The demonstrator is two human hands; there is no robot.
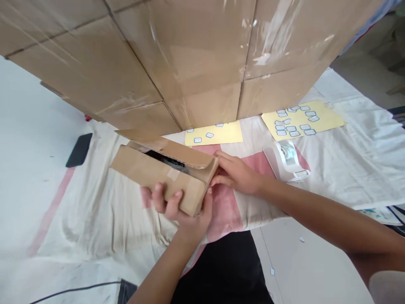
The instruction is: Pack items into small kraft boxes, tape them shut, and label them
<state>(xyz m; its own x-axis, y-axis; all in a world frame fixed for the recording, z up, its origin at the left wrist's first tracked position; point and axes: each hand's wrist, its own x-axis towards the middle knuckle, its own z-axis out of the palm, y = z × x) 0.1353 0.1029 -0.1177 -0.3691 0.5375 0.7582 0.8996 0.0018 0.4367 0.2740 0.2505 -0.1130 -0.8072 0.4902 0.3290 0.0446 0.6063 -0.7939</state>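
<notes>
A small brown cardboard box (172,179) is held tilted above the cloth, its long top flap (177,147) partly lifted. Through the gap something dark (164,159) shows inside; I cannot make out what it is. My left hand (186,211) grips the box from the near side, fingers on the front wall and thumb at the right end. At that right end my right hand (236,172) has its thumb and fingers closed on the edge of the box. Its fingertips are partly hidden behind the cardboard.
Taped cardboard boxes (202,63) form a tall wall behind. Yellow sheets with small stickers (303,120) lie before it. A white tape dispenser (284,160) stands on the right, a dark phone (79,150) on the left. Wrinkled cloth (95,211) covers the table.
</notes>
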